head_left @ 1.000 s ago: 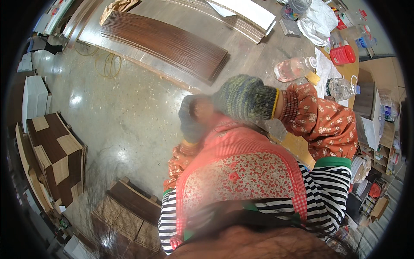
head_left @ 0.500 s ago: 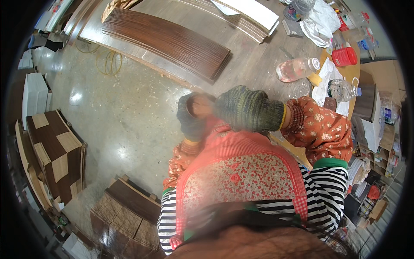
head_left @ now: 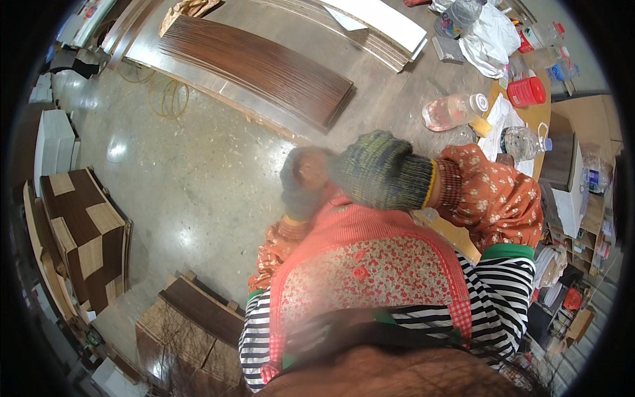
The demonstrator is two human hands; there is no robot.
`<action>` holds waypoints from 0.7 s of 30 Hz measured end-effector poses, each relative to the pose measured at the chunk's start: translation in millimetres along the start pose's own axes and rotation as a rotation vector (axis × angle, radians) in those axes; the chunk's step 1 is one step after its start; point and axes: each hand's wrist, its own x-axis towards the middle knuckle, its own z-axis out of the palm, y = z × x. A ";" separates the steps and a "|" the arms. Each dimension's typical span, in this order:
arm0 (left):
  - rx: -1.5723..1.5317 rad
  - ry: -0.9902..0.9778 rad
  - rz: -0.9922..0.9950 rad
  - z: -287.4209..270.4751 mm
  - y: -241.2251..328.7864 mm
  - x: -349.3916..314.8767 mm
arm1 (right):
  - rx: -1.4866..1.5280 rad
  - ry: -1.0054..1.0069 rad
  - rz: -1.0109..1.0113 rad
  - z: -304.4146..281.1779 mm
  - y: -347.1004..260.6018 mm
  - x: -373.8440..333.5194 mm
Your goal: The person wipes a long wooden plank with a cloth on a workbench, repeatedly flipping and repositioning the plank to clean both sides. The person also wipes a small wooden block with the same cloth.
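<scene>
Both hands meet in front of my red apron [head_left: 357, 261], above its upper edge. My right hand [head_left: 383, 171], in a grey-green knitted glove with a yellow cuff edge, is closed like a fist. Whatever it may grip is hidden beneath it. Close against it, my left hand [head_left: 305, 178] wears a dark glove, and bare skin shows at its curled fingers. That hand looks blurred, and what is in it cannot be made out. Beyond the hands, a stack of dark brown grooved boards [head_left: 258, 69] lies on the worktable [head_left: 390, 92], untouched.
White-faced boards [head_left: 380, 26] lie at the table's far side. To the right stand a clear jar [head_left: 456, 111], a red-lidded tub [head_left: 526, 91], a plastic bottle [head_left: 522, 142] and a white bag [head_left: 489, 40]. Stacked brown panels [head_left: 86, 228] and cartons [head_left: 178, 331] occupy the left floor.
My left hand has shifted slightly to the right and down, toward my right hand. The right hand stays nearly in place, and the boards have not moved.
</scene>
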 end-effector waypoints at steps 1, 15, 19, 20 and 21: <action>0.014 -0.008 0.009 1.4 -3.4 -2.1 | -0.117 -0.039 0.065 2.9 -4.9 -0.6; 0.124 -0.125 -0.099 0.9 -20.2 -19.5 | -0.602 -0.372 0.006 -2.1 -17.2 -10.6; 0.162 -0.117 -0.054 0.7 -8.9 -17.5 | -0.389 -0.419 0.443 12.3 -22.7 5.9; 0.212 -0.163 0.013 -0.5 -6.6 -15.7 | -0.335 -0.483 0.521 15.3 -25.1 10.5; 0.250 -0.191 0.028 -0.8 -4.1 -14.1 | -0.129 -0.654 0.581 19.1 -23.7 17.3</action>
